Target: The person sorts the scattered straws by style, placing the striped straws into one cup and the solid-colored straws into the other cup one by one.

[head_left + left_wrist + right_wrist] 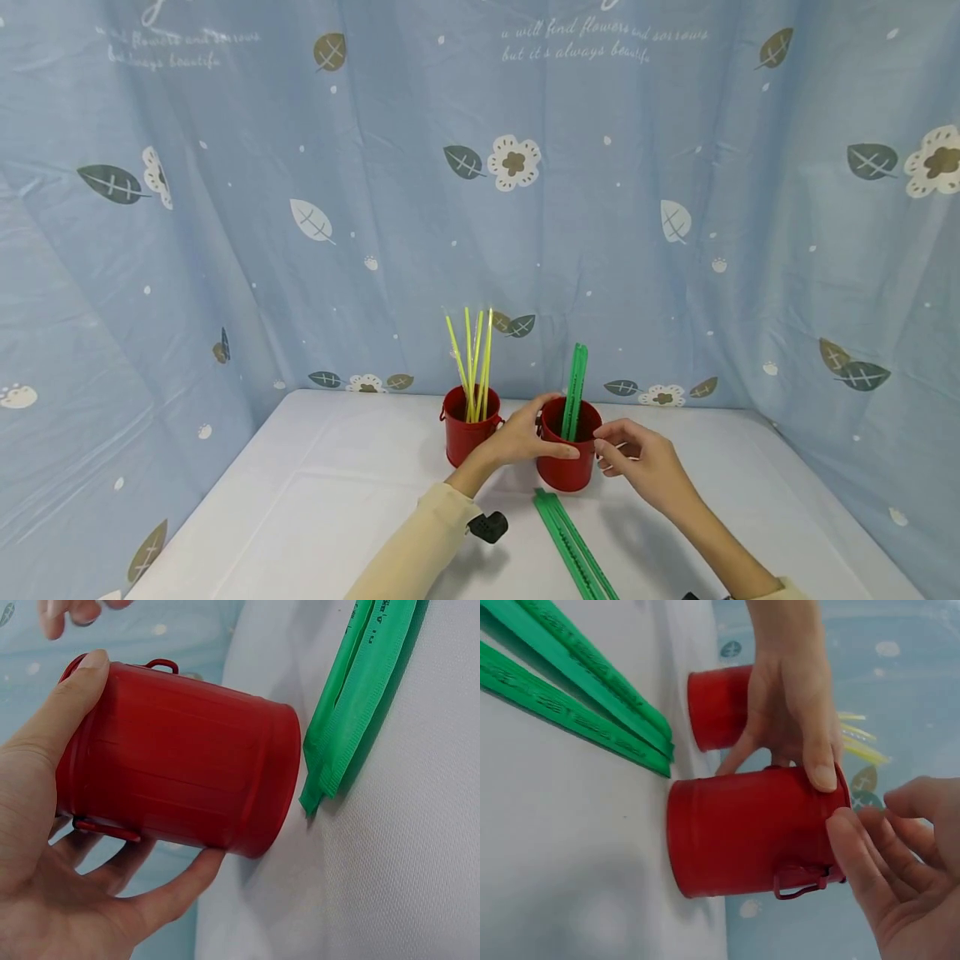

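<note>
- Nearest me, at the bottom of the head view, a cream fabric sleeve covers the left forearm, with a small black device at its cuff.
- Also low in that view, right of centre, long, narrow green wrapped packets with dark print lie on the smooth white cloth-covered tabletop. They slant down to the lower edge, their far ends just in front of a bucket.
- The right hand, right of centre and below the middle, has its fingers loosely bent, with nothing in them that I can see. The fingertips are close by the bucket's rim; I can't tell whether they touch it.
- The left hand, just right of centre, is clamped on that bucket from its left side: thumb on the near side at the rim, fingers round the other side. The two hands are apart, the bucket between them.
- That round red bucket with small side handles is upright, below and right of centre.
- Inside it, upright green packets rise above the rim, leaning slightly right.
- A little farther off and to the left, a second round red bucket stands on the tabletop, holding thin yellow sticks that fan out slightly.
- Behind everything, a light-blue curtain printed with leaves and flowers fills the upper frame.
</note>
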Available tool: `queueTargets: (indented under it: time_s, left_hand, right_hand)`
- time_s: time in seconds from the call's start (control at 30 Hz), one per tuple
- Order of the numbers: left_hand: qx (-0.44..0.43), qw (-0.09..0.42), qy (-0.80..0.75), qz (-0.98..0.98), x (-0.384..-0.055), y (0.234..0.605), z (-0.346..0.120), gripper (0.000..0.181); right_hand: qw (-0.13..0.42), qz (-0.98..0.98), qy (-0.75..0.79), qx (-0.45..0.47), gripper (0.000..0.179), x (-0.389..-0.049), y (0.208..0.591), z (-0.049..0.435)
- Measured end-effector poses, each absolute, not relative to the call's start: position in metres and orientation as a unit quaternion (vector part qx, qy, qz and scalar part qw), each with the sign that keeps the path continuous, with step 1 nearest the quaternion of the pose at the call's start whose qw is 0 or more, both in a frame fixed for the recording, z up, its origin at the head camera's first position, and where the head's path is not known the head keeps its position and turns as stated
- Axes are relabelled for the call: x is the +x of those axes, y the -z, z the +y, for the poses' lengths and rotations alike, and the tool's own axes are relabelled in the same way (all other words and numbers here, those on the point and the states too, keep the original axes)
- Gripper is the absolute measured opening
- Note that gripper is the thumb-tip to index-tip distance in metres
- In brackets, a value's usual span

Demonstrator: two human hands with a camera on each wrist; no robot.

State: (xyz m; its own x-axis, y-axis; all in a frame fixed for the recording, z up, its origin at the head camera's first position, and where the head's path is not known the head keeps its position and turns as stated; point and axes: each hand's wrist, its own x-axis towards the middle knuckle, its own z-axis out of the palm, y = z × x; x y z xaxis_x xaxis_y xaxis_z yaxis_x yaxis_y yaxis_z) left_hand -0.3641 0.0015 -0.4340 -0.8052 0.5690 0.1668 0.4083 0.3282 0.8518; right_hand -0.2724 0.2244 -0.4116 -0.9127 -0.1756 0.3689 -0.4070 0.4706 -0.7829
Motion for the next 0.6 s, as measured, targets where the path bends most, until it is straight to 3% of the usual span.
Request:
queueTargets:
  time_s: [0.6]
  left_hand:
    - [0.295, 0.081, -0.495, 0.814, -0.363, 0.435, 0.001, 0.089]
  right_hand:
    - [-0.06, -0.878, -0.428, 0.204, 0.029, -0.261, 0.44, 0.22]
